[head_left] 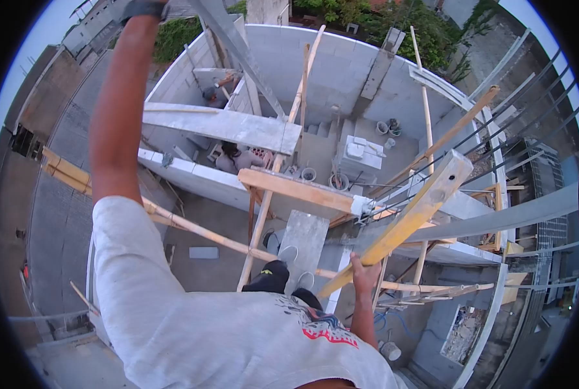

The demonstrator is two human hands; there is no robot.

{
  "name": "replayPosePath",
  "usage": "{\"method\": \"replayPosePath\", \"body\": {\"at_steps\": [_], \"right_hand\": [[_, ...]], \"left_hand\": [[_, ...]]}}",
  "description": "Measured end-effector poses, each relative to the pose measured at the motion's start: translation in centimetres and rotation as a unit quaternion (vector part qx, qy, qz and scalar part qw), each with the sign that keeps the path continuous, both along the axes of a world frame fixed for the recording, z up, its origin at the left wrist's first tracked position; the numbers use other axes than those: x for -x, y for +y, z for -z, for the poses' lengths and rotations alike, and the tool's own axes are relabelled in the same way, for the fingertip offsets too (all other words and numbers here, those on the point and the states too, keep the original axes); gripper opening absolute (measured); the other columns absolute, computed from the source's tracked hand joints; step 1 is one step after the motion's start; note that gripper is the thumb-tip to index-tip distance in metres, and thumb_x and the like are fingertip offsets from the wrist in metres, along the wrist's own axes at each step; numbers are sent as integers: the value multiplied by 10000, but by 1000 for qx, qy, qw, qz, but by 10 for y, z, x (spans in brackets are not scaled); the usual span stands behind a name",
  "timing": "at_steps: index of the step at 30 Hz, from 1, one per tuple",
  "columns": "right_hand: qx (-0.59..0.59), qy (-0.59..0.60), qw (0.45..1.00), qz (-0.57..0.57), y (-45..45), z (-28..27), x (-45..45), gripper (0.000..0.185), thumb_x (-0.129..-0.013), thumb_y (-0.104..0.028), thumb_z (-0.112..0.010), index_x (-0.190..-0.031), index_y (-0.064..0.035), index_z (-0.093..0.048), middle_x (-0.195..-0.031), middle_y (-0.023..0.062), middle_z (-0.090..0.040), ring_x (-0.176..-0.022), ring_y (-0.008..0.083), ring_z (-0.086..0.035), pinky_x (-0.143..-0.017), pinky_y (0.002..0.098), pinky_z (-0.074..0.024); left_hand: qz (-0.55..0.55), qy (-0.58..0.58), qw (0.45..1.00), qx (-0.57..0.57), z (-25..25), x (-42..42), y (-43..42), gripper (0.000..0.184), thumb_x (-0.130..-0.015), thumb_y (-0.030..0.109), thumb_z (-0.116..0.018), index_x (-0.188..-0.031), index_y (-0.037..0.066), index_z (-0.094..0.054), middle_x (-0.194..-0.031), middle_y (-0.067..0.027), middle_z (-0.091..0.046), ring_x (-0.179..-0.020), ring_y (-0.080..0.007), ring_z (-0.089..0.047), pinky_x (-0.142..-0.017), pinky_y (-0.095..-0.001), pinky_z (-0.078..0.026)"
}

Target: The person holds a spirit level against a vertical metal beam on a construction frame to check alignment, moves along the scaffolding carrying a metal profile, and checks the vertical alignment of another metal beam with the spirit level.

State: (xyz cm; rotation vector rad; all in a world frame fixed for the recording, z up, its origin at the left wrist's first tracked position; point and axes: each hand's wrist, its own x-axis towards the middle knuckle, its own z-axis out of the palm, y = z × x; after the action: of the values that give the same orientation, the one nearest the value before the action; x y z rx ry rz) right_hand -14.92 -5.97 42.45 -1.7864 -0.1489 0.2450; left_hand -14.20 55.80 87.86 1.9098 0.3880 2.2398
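My right hand point(366, 275) is closed around a long yellow bar point(403, 227), gripping it near its lower end. The bar slants up and away to the right, and its worn, pale far end has a small dark hole. My left arm reaches high at the upper left. At the frame's top edge my left hand point(148, 8) is cut off, with something dark around the wrist or hand, so its fingers cannot be made out. Near it a grey metal beam point(241, 55) slopes down towards a pale board point(224, 126).
My feet rest high up on a narrow grey plank point(304, 240). Bamboo poles point(198, 230) and a wooden beam point(296, 188) cross around me. Thin rebar rods point(497, 113) stick out at right. Below, two people work between white block walls point(328, 71), near buckets point(339, 181).
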Motion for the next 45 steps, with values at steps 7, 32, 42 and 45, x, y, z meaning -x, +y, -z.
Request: {"method": "replayPosePath", "body": {"at_steps": [7, 32, 42, 45], "right_hand": [[-28, 27, 997, -66, -2, 3, 2, 244, -770, -74, -802, -896, 12, -612, -746, 27, -612, -624, 115, -576, -571, 278, -468], [22, 9, 956, -292, 34, 6, 58, 301, -773, -147, -825, -911, 16, -613, -767, 56, -655, -647, 135, -621, -598, 300, -501], [54, 23, 960, -274, 26, 3, 113, 304, -773, -151, -825, -928, 27, -634, -786, 71, -678, -667, 148, -644, -615, 308, -517], [79, 3, 956, -284, 28, 6, 125, 312, -770, -170, -830, -919, 26, -638, -778, 72, -677, -664, 153, -645, -615, 315, -520]], "left_hand": [[101, -37, 994, 1, 50, 168, -119, 291, -931, 324, -702, -921, 58, -584, -820, -27, -590, -757, -148, -604, -722, -350, -531], [128, -85, 912, 380, 311, 343, -412, 330, -874, 45, -696, -1150, 75, -517, -1144, -119, -628, -1223, -327, -558, -1111, -510, -350], [193, 82, 902, 376, 352, 355, -428, 378, -820, 18, -749, -1156, 57, -580, -1248, -148, -617, -1267, -309, -543, -1083, -446, -411], [191, 78, 897, 390, 364, 358, -425, 396, -832, 35, -745, -1193, 54, -583, -1275, -142, -606, -1270, -277, -540, -1079, -419, -419]]}}
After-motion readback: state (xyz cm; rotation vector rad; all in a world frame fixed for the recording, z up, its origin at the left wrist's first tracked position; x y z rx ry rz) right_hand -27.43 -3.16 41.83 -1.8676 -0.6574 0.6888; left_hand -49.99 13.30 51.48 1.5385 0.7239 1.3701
